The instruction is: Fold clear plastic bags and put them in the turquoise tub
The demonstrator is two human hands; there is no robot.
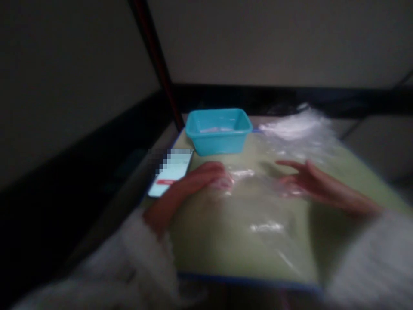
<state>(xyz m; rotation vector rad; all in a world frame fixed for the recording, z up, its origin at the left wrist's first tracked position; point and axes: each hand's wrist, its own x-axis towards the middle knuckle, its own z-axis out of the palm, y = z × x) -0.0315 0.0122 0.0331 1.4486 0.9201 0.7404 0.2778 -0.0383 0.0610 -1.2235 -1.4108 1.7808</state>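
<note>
Worktop: green with a blue edge, carrying the turquoise tub point(214, 145) at its far end; the worktop point(196, 241) looks dim, so I could easily misjudge a clear edge against it.
Clear plastic: the clear plastic point(266, 227) lies nearer me than the tub, spread between my hands. Being thin and see-through, it may crease, cling to itself or tear if I pull unevenly.
Plastic heap: the plastic heap point(300, 131) sits right of the tub, loose and crumpled near the far edge; a brush of my arm could push it off.
Tub: my landmark; something pale lies inside, too blurred to name. A careless reach could nudge it over the edge.
Right hand: my right hand point(301, 178) is nearer me and right of the tub, fingers parted, by the plastic's edge; that side could slip away.
Left hand: my left hand point(208, 172) is just nearer me than the tub, fingers curled onto the plastic; I cannot tell whether they pinch it.
Phone: the phone point(171, 176) lies left of the tub, beside my forearm, where an elbow swing might knock it off.
</note>
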